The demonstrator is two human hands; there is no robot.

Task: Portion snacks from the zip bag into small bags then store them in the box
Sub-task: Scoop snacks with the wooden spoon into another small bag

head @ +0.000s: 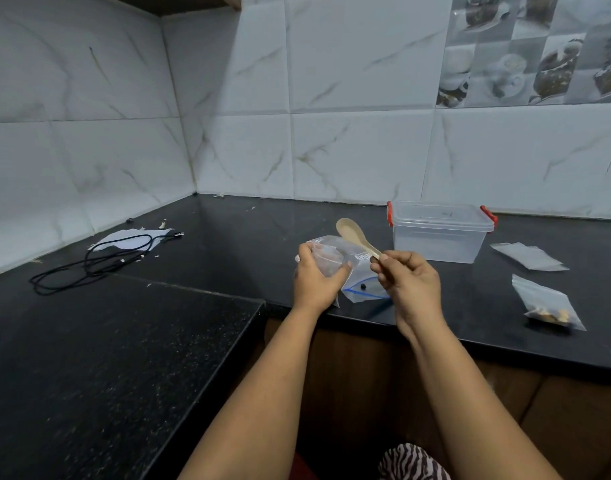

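Head view over a black counter [207, 237] set in a tiled corner. The left hand [316, 280] curls round a small clear bag [326, 259], thumb on its right side, holding it above the counter's near edge. The right hand [411, 282] pinches the handle end of a pale spoon [354, 235] between thumb and fingers; the bowl points up and to the far left, above the small bag. Between and behind the hands lies the zip bag [361, 289], with a blue seal line and a dark slider. The box [439, 233], clear with red clips and its lid on, stands just beyond the right hand. To the right lie a flat empty bag [529, 257] and, nearer, a filled bag [548, 304] holding snacks. A black cable [99, 258] and white paper [131, 237] lie far left.
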